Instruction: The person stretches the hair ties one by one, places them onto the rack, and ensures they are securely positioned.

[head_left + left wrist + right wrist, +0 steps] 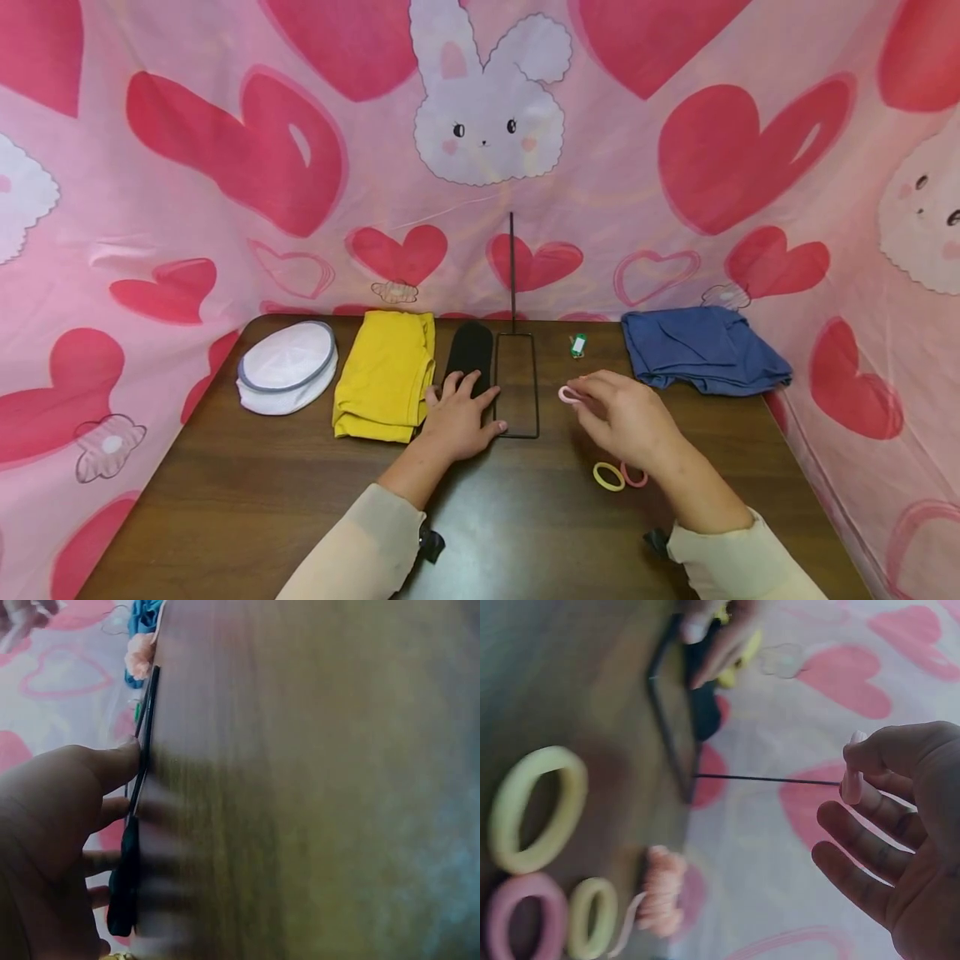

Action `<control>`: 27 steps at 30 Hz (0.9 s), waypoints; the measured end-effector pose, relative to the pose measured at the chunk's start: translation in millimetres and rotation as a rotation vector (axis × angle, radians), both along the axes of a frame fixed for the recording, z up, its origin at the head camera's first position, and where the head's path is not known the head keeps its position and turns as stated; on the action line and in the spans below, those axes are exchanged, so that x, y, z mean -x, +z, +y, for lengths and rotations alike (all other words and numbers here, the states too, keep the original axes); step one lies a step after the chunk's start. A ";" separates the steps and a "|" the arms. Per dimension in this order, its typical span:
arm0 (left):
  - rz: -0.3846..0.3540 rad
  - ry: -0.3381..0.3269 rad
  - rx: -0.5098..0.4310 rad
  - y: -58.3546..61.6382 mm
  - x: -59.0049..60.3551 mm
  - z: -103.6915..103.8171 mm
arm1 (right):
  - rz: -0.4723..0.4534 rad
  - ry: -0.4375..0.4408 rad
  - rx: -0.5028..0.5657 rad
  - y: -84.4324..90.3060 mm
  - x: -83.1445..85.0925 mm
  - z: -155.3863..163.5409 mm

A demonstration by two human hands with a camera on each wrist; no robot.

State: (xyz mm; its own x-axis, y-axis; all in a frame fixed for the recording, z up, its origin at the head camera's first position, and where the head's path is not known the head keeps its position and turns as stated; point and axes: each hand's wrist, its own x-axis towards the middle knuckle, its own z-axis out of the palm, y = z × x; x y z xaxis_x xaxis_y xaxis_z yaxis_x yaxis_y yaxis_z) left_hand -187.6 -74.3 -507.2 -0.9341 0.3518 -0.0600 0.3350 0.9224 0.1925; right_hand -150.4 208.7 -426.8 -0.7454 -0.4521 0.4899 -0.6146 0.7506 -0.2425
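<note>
My left hand (463, 423) lies spread over the near left side of a black wire stand (537, 385), its thumb at the base wire. Its other fingers overlap a long black flat piece with a rounded end (471, 343). From the stand's back edge a thin rod (513, 275) rises upright. To the right of the stand, my right hand (637, 421) pinches a pale pink hair tie (852, 784) between thumb and forefinger, above the table; the other fingers are loosely bent. Below that hand lie a yellow hair tie (597, 479) and a pink hair tie (643, 480).
A folded yellow cloth (382, 367) and a white round fabric item with a grey rim (292, 358) lie left. Folded blue cloth (697, 350) is back right, a small green-and-white item (577, 345) nearer the stand. The right wrist view shows a peach coiled bundle (662, 891).
</note>
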 end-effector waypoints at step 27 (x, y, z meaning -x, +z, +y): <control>-0.086 0.032 0.032 8.6 4.1 3.3 | 0.294 0.200 0.234 104.7 8.2 -51.7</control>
